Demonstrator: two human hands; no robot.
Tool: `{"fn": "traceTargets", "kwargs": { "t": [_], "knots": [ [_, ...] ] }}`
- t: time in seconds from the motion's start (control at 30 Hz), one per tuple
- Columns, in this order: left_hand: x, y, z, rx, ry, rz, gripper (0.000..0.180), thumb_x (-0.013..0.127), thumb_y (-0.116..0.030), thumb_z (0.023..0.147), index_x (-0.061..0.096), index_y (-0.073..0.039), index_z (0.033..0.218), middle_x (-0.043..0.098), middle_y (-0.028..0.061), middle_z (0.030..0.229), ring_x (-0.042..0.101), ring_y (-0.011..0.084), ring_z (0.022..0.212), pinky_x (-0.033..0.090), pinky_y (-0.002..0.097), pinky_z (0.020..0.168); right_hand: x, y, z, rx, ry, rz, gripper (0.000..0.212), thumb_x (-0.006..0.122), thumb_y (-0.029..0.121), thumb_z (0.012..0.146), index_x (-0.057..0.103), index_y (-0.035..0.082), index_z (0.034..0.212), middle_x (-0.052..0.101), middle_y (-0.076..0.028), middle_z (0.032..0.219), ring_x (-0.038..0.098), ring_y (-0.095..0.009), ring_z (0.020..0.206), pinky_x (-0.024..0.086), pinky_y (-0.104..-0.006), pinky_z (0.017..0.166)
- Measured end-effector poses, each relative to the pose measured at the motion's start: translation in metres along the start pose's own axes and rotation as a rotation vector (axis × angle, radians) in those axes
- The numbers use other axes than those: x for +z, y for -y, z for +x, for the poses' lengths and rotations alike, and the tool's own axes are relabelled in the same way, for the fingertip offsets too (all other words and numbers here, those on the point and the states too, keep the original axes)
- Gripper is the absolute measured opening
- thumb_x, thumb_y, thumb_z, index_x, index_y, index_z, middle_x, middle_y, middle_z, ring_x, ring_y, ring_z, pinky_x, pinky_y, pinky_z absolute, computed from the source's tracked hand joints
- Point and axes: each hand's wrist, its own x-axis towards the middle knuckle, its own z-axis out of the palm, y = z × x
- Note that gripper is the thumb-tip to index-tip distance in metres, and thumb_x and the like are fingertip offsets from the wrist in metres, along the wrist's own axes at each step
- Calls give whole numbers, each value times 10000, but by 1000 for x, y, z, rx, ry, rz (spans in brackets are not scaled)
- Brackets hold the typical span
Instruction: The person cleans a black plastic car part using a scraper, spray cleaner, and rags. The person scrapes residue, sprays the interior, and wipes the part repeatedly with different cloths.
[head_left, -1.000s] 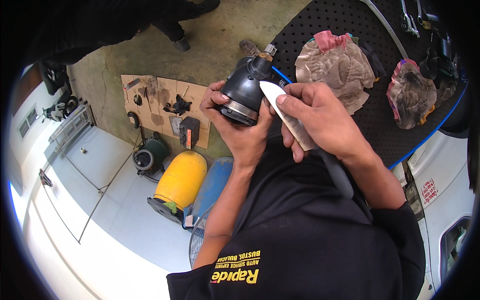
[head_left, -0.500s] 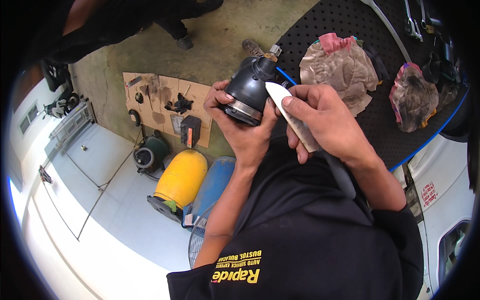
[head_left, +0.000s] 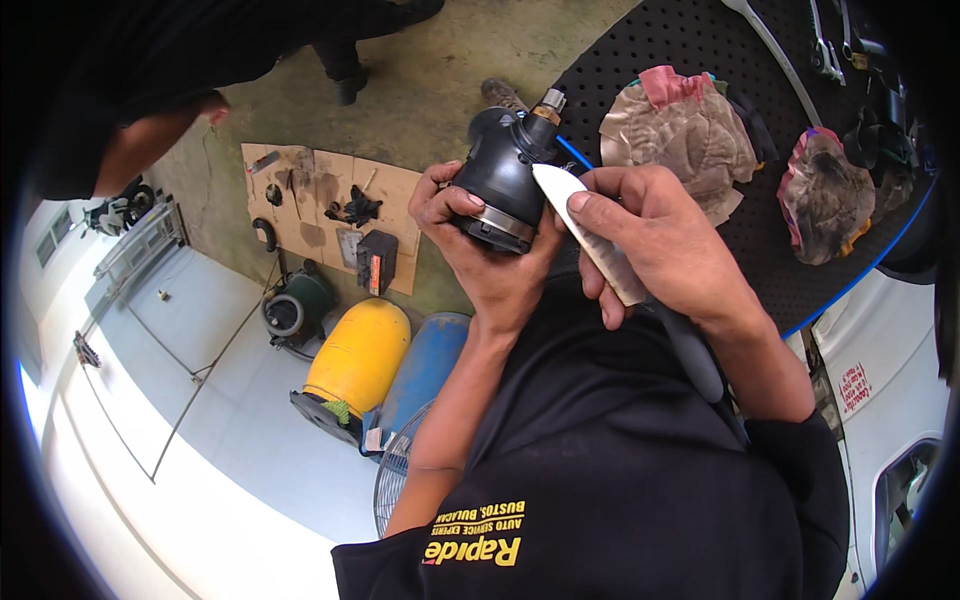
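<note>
My left hand (head_left: 490, 265) is wrapped round a black rounded housing (head_left: 497, 155). A shiny metal band circles the housing's lower end, and a metal fitting (head_left: 547, 105) juts from its top. In my right hand (head_left: 655, 240) is a knife (head_left: 597, 240) with a pale, wide blade and a dark handle. My thumb presses on the flat of the blade, while the handle hangs below my palm. The blade's tip lies against or very near the housing's right side; I cannot tell if they touch.
A black perforated table (head_left: 750, 260) with a blue edge holds dirty rags (head_left: 680, 140) and wrenches (head_left: 822, 50). Stained cardboard (head_left: 325, 225) with small parts lies on the floor. Yellow (head_left: 358, 350) and blue drums (head_left: 425, 360) stand at left. Another person's arm (head_left: 150, 150) shows at upper left.
The housing has turned slightly in my left hand, its fitting tipping a little. The knife has barely shifted. The other person's arm has come further into view at upper left.
</note>
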Motion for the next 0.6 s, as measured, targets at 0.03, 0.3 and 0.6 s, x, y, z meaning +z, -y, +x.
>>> {"fn": "traceTargets", "kwargs": {
  "t": [0.03,0.3,0.6],
  "knots": [
    [0,0,0,7,3,6,764,976,-91,697,401,-145,1197,439,167,1308,463,339,1318,386,502,1140,0,0,0,1,0,1,322,571,257,1135,619,-62,1140,682,-115,670,639,-179,433,499,-277,398],
    [0,1,-1,25,-2,20,771,987,-100,700,402,-156,1201,432,171,1322,461,339,1318,388,501,1135,-3,7,3,30,11,-32,320,574,259,1124,632,-56,1105,683,-121,668,645,-180,435,498,-273,389],
    [-1,0,0,31,5,23,762,981,-94,697,403,-156,1190,432,177,1332,468,339,1320,396,496,1121,-7,8,3,40,29,-17,347,551,230,1096,645,-104,1100,698,-129,721,665,-178,476,502,-279,440]
  ]
}}
